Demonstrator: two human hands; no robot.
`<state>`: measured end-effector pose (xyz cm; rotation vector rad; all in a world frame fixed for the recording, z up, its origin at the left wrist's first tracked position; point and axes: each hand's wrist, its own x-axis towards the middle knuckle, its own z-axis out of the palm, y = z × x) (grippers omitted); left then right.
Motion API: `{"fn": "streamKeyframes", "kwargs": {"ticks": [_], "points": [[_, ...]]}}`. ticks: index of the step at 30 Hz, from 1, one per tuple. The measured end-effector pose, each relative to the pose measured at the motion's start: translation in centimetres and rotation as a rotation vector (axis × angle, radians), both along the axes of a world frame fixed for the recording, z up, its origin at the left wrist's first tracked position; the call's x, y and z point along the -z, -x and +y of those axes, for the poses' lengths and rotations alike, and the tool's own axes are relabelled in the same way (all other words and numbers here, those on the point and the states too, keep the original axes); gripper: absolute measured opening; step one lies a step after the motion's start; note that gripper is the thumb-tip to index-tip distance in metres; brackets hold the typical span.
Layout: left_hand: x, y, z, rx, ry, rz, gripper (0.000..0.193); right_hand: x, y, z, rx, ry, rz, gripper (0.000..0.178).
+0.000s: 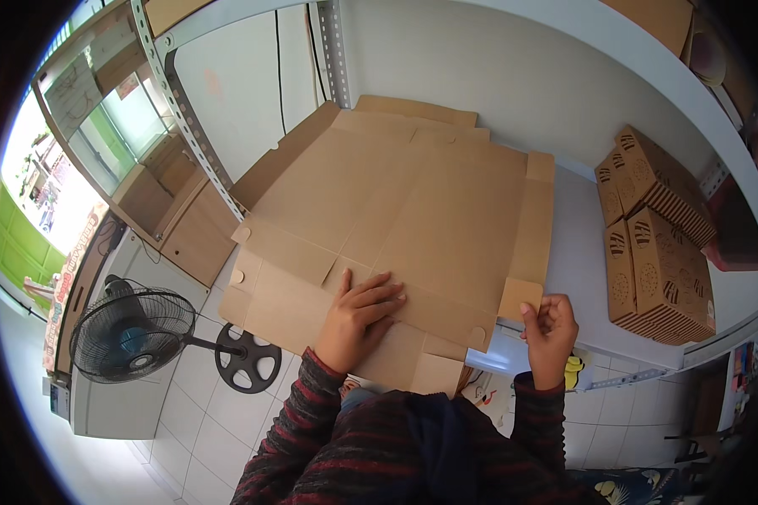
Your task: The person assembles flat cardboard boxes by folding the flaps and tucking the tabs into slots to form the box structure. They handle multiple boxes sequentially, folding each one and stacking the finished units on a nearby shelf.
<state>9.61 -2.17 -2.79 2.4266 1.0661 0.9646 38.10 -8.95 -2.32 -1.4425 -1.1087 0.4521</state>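
A large flat sheet of brown cardboard, a box blank with creases, slots and rounded tabs, lies on the shelf and reaches over its front edge toward my body. My left hand rests on its near part, fingers stretched out and pressing lightly on the surface. At the near right corner my right hand pinches a small corner flap between thumb and curled fingers. The right side panel stands slightly raised along its crease. Along the far left, another side panel is folded up.
Stacks of folded brown printed boxes stand at the right of the white shelf. Perforated metal posts frame it. A black standing fan is at the left, beside a white cabinet. Tiled floor lies below.
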Motion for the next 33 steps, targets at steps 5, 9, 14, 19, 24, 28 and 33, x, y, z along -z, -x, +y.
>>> {"fn": "streamKeyframes", "kwargs": {"ticks": [5, 9, 14, 19, 24, 28, 33], "points": [[-0.8, -0.2, -0.3, -0.019, -0.011, 0.075, 0.041, -1.1, -0.2, 0.2, -0.040, 0.090, -0.047, 0.019], [-2.1, -1.0, -0.7, -0.031, -0.134, 0.266, 0.035, -0.9, -0.9, -0.3, -0.139, 0.098, -0.038, 0.012], [-3.7, -1.7, 0.5, 0.025, -0.207, 0.365, 0.022, -1.8, -1.0, -1.3, -0.171, -0.037, -0.319, 0.007], [-5.0, -2.4, 4.7, 0.115, -0.123, 0.254, 0.004, -0.9, -2.0, -1.9, -0.207, -0.069, -0.419, 0.006], [-4.0, -4.3, 7.9, 0.160, -0.169, 0.273, 0.013, 0.5, -2.0, -1.8, -0.176, -0.009, -0.139, 0.010], [-1.9, -4.9, 9.7, 0.182, -0.138, 0.280, 0.018, -0.6, -2.0, -1.4, -0.262, 0.000, -0.213, 0.013], [-1.7, -4.7, 8.9, 0.137, -0.221, 0.235, 0.015, -0.3, -2.0, -1.1, -0.276, 0.045, -0.087, 0.014]]}}
